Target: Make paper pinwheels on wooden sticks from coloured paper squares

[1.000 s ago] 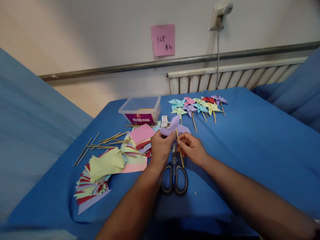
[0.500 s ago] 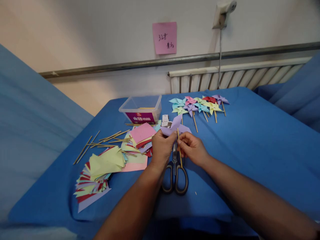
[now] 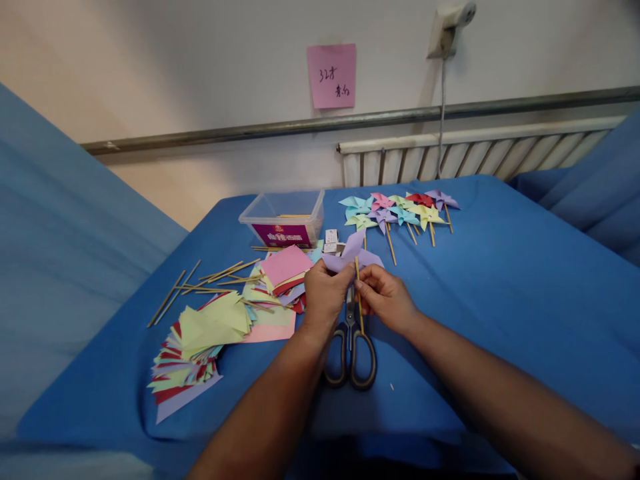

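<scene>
Between my hands is a purple paper pinwheel (image 3: 354, 247), its blades folded and facing away from me. My left hand (image 3: 324, 293) is closed on it, thumb pressed near its middle. My right hand (image 3: 384, 297) pinches a thin wooden stick (image 3: 359, 303), whose upper end meets the back of the pinwheel. Whether the two are joined is hidden by my fingers. Below the hands, black-handled scissors (image 3: 351, 353) lie on the blue cloth, blades pointing away and partly covered. Just beyond the pinwheel sits a small white box (image 3: 331, 239).
Finished pinwheels (image 3: 383, 217) in several colours lie at the back right. A clear plastic tub (image 3: 283, 227) with sticks inside stands at the back. Left of my hands are stacks of coloured paper (image 3: 215, 327) and loose sticks (image 3: 220, 273). A radiator (image 3: 480, 150) runs along the wall.
Almost nothing differs. Both hands keep the same hold on the pinwheel and the stick, and the view has shifted very slightly.
</scene>
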`<state>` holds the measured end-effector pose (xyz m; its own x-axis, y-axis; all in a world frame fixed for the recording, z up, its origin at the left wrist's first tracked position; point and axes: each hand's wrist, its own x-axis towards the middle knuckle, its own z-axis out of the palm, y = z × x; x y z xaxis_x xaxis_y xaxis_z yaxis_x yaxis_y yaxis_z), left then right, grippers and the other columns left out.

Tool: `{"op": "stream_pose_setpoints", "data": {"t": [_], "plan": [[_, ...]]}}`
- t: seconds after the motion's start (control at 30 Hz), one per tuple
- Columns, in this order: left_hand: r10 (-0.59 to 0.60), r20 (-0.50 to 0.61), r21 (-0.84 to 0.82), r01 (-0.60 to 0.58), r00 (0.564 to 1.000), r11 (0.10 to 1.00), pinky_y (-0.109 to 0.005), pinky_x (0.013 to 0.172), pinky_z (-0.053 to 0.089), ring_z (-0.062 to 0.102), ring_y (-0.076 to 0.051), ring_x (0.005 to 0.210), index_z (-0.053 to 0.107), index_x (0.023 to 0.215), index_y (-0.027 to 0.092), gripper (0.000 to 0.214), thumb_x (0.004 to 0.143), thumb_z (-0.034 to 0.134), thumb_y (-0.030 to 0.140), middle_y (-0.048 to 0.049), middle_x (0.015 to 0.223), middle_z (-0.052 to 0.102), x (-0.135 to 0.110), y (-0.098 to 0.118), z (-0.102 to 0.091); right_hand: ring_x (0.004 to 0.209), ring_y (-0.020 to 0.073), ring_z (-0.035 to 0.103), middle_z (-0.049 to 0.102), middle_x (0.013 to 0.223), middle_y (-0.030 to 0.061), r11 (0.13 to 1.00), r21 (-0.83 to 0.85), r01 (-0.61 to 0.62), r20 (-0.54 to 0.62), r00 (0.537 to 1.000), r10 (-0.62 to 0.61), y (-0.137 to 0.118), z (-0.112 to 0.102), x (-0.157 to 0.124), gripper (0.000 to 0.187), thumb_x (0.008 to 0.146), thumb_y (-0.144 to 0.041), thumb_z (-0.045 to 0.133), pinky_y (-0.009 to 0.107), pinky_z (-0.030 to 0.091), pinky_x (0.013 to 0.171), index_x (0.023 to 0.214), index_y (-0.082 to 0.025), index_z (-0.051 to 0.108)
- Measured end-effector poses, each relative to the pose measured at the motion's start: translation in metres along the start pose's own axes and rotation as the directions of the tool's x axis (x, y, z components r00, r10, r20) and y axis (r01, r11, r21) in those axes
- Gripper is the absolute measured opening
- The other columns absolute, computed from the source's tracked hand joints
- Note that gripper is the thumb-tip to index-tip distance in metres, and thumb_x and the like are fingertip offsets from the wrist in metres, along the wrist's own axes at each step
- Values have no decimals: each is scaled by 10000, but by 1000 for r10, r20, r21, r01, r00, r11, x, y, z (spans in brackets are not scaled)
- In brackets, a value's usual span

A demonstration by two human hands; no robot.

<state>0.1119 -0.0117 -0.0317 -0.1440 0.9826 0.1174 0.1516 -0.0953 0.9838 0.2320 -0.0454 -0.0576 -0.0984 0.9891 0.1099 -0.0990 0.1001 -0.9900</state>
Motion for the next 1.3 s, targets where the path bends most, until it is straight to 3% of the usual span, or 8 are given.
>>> {"op": "stream_pose_setpoints", "data": {"t": [0.57,1.3], "plan": [[-16,-6,22,16,1000,1000,-226,537,391,514,-121,584,648,711,147,217,647,730,337,18,640,607,0,3,0,413,99,519,547,553,-80,1000,-16,4,9,1000,-4,5,-1,1,130,864,-336,580,207,376,397,828,-232,510],[46,-15,112,-44,999,993,-222,533,371,501,-118,576,653,710,151,199,678,702,341,24,620,605,-1,3,-1,421,107,517,537,542,-77,999,-49,-9,-9,1000,9,1,-1,-1,191,840,-361,620,216,384,408,791,-232,489]]}}
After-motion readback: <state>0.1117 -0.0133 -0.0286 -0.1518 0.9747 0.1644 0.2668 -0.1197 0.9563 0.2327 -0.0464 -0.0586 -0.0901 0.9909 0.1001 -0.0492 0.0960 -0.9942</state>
